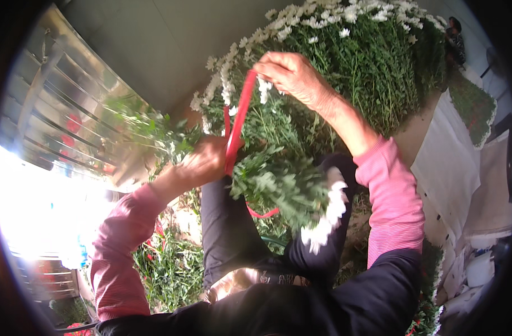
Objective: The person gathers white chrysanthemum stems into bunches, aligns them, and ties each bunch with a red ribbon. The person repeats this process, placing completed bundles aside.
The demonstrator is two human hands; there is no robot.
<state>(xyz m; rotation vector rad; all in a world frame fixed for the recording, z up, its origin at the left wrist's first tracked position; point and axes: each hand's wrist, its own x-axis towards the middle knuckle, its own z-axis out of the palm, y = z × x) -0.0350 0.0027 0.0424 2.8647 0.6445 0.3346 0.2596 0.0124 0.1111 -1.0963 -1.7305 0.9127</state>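
Observation:
My left hand is closed around the stems of a bunch of white chrysanthemums. The leafy stems stick out to its left, and the white blooms point down to the right over my lap. Up and to the right, my right hand pinches a red ribbon between thumb and fingers. From there the ribbon runs down to the bunch beside my left hand, and another red piece hangs behind it. The bunch is somewhat blurred.
A large heap of white chrysanthemums lies beyond my hands. Cut greenery with red bits is at the lower left. Metal railings stand at the left. White sheeting lies at the right; a person is at the far upper right.

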